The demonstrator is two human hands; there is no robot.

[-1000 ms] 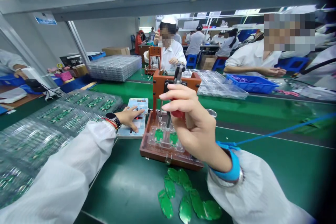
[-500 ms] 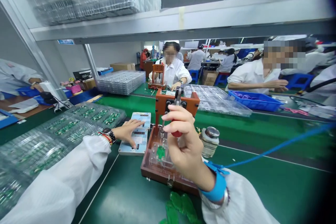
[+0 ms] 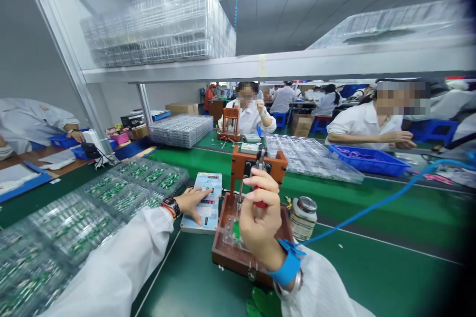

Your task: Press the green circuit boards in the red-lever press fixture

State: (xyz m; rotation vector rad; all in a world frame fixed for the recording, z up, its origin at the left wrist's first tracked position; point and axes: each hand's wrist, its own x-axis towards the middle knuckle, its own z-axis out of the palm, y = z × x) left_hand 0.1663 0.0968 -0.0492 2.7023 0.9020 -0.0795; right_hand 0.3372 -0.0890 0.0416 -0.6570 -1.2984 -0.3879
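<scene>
My left hand (image 3: 192, 203) rests with fingers spread across two light-blue meter boxes, its fingertips on or close to their buttons. The far box (image 3: 208, 182) and the near box (image 3: 210, 218) both have small red digital displays. My right hand (image 3: 260, 210) is closed round the red knob (image 3: 261, 204) of a lever on an orange-and-brown test press (image 3: 238, 166). Under the press's plunger, a green circuit board (image 3: 236, 229) sits in a clear holder, partly hidden by my right hand. A blue wrist strap (image 3: 286, 268) circles my right wrist.
Trays of green boards (image 3: 107, 198) fill the left side. A lidded glass jar (image 3: 304, 218) stands right of the press, and green pieces (image 3: 263, 302) lie in front. A blue cord (image 3: 372, 208) crosses the right side. Co-workers sit opposite, beyond a blue bin (image 3: 366, 158).
The view has tilted up, so the bench appears lower and further right. Red digits now show on the near box. The co-worker opposite has raised a hand. Both my hands keep their places.
</scene>
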